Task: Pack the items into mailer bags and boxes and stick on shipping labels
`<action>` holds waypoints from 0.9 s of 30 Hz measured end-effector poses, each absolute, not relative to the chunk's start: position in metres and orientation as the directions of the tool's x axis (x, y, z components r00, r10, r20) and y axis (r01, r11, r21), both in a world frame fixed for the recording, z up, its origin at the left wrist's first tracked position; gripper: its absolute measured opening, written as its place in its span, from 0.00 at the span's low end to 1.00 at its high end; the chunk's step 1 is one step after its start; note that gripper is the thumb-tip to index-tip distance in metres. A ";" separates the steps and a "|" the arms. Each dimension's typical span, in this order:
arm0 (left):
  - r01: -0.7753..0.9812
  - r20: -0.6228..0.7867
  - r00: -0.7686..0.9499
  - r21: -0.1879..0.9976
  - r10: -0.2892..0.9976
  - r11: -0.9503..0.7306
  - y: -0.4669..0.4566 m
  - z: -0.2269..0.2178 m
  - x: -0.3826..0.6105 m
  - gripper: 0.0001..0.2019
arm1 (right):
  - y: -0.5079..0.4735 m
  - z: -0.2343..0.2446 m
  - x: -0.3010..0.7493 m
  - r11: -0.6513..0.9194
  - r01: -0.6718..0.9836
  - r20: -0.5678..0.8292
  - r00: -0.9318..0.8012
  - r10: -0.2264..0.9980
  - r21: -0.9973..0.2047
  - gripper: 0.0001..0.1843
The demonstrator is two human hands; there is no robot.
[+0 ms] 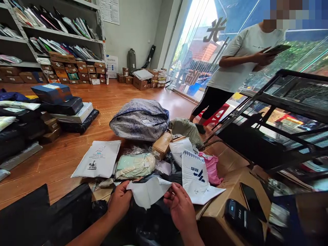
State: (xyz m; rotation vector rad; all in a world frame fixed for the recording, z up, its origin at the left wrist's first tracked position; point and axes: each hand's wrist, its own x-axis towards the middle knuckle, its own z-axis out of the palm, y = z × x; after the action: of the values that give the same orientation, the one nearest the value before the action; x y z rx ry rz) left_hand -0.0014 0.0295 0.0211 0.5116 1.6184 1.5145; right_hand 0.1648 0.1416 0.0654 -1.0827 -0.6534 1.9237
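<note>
Both my hands hold a white mailer bag [148, 192] low in the middle of the view. My left hand [120, 201] pinches its left edge with closed fingers. My right hand [179, 205] grips its right edge. Beneath the white bag lies a black plastic parcel [143, 225]. Just beyond are a pale green wrapped parcel [135, 165], a white mailer with a printed label [98, 159] and a white bag with blue print [196, 176].
A large blue-patterned bundle [140, 119] sits on the wooden floor behind the pile. A cardboard box [230, 191] at right carries a phone [252, 201] and a black scanner [241, 220]. A person in a white shirt [241, 58] stands at right. Shelves [51, 37] line the back wall.
</note>
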 end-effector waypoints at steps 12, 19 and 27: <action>0.743 0.615 -0.340 0.640 0.712 -0.198 0.010 0.033 -0.013 0.10 | 0.139 0.064 0.155 -0.685 -0.370 -0.563 -0.392 0.727 -0.627 0.19; 0.828 0.659 -0.218 0.516 0.720 -0.221 0.010 0.032 -0.017 0.12 | 0.140 0.064 0.154 -0.765 -0.396 -0.650 -0.407 0.642 -0.508 0.03; 0.882 0.673 -0.054 0.379 0.738 -0.281 0.007 0.036 -0.027 0.15 | 0.136 0.066 0.159 -0.652 -0.330 -0.515 -0.416 0.750 -0.683 0.22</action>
State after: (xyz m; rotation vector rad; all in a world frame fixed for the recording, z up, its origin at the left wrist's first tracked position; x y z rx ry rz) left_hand -0.0273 0.0071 0.0360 2.2698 1.9739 1.3914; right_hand 0.1589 0.1363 0.0664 -1.1044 -0.6461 2.0972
